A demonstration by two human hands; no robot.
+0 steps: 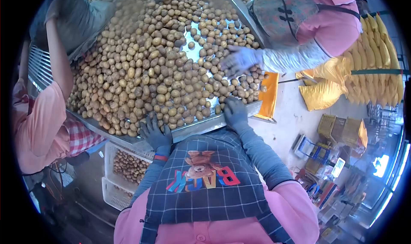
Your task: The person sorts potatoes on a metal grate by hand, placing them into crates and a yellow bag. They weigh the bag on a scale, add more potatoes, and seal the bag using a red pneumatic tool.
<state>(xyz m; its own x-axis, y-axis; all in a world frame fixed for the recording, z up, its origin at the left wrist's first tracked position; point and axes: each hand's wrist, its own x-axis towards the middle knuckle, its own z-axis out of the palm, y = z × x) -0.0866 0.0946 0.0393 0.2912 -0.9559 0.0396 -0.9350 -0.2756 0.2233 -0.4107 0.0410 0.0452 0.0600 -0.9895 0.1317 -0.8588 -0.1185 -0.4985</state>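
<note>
Small brown potatoes (pixel 141 72) lie heaped on a metal sorting table (pixel 201 127). My left hand (pixel 156 132), in a dark grey glove, rests at the near edge against the front potatoes with its fingers spread. My right hand (pixel 235 111), gloved the same way, lies over the table's near rim at the right corner. Its fingers stretch toward the closest potatoes, and I see nothing held in it. Shiny bare metal (pixel 193 45) shows between the potatoes in the middle and on the right.
On the right a co-worker's gloved hand (pixel 242 61) reaches over the potatoes. Another person at the left handles a grey sack or crate (pixel 81 19). White crates (pixel 112 190) of potatoes stand below. Yellow sacks (pixel 372 51) and plastic crates (pixel 332 128) are at the right.
</note>
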